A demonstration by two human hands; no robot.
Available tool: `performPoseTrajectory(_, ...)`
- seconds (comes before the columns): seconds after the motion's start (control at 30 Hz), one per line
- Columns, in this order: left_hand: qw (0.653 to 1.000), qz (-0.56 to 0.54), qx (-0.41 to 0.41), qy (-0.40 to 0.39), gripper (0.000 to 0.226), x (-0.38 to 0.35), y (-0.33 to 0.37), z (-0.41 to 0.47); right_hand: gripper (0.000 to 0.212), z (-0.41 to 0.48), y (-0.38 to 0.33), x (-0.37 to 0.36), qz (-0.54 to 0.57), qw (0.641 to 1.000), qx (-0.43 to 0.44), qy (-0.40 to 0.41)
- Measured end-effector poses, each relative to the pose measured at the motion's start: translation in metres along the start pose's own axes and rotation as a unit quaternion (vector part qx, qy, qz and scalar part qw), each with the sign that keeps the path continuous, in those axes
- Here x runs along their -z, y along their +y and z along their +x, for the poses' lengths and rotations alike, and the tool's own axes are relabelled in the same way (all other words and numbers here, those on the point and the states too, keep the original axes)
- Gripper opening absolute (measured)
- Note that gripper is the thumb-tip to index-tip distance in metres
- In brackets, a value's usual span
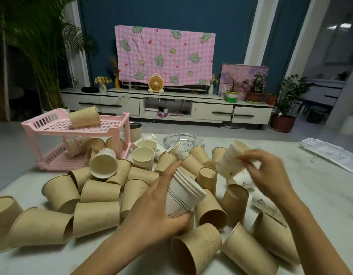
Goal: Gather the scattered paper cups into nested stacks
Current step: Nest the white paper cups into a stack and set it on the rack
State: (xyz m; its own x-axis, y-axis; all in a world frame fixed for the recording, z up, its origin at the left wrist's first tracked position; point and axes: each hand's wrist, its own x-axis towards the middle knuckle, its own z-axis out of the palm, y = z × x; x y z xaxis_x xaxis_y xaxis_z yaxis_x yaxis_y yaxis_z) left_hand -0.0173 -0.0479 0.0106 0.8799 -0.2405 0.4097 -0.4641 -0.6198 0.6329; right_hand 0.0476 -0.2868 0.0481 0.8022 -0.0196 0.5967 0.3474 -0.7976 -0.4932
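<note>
My left hand (151, 211) grips a nested stack of white cups (181, 193), tilted with the rims toward the upper right. My right hand (270, 175) holds a single white cup (230, 161) by its base, blurred, raised a little to the right of the stack and apart from it. Several brown paper cups (98, 217) lie scattered on their sides all over the white table (320, 195). A few white cups (103, 163) lie among them, one open mouth facing me, and another white cup (264, 204) lies under my right wrist.
A pink two-tier plastic rack (58, 126) stands at the table's far left with a brown cup (84, 117) on its top shelf and more on the lower one. A glass ashtray (183, 138) sits behind the pile. Papers (330, 153) lie at the right edge.
</note>
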Motion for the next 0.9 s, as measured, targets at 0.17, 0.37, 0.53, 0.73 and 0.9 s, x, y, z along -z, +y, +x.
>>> performPoseTrajectory(0.17, 0.999, -0.02, 0.01, 0.024, 0.094, -0.003, -0.002, 0.003, 0.041, -0.022, -0.053, 0.025, 0.375, 0.927, -0.015, -0.002)
performPoseTrajectory(0.37, 0.999, -0.006, -0.004, -0.038, 0.104, -0.006, 0.0, 0.001, 0.03, -0.046, -0.074, 0.002, 0.326, 0.928, 0.032, -0.18)
performPoseTrajectory(0.53, 0.998, 0.002, 0.002, -0.059, 0.098, -0.012, 0.005, -0.003, 0.016, -0.046, -0.064, 0.005, 0.329, 0.912, 0.012, -0.244)
performPoseTrajectory(0.73, 0.999, -0.015, -0.016, -0.024, 0.099, -0.003, 0.011, -0.005, 0.046, -0.03, 0.061, 0.023, -0.063, 0.944, -0.319, 0.056)
performPoseTrajectory(0.9, 1.0, 0.004, -0.023, -0.019, 0.102, -0.004, 0.013, -0.006, 0.097, -0.04, 0.099, 0.01, 0.001, 0.875, -0.484, -0.013)
